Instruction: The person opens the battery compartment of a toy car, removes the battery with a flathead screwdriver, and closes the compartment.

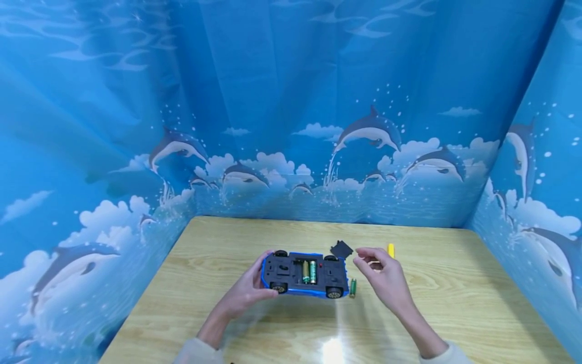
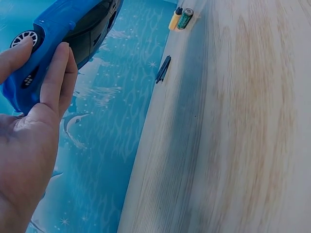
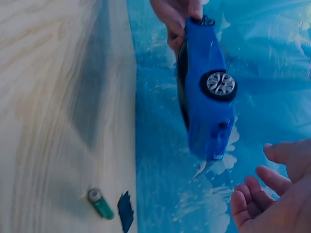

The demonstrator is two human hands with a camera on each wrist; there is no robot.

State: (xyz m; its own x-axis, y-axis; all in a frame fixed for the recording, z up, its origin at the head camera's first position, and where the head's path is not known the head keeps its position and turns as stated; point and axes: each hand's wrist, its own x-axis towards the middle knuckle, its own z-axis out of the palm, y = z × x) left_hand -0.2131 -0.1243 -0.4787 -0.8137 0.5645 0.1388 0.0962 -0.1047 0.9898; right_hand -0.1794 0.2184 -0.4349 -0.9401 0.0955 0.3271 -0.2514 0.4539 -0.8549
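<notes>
The left hand is gripping one end of the blue toy car, holding it upside down above the middle of the wooden table. Two batteries are sitting inside it. The right hand is hovering loose and holding nothing, just right of the car. A green battery is lying on the table between them.

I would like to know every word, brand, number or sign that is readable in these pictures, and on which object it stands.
No text can be read in any view.
Batteries in the toy car: label print too small to read.
Loose green battery on the table: markings blurred.
Black cover and yellow object: no lettering visible.
Blue dolphin backdrop: pictures only, no words.
</notes>
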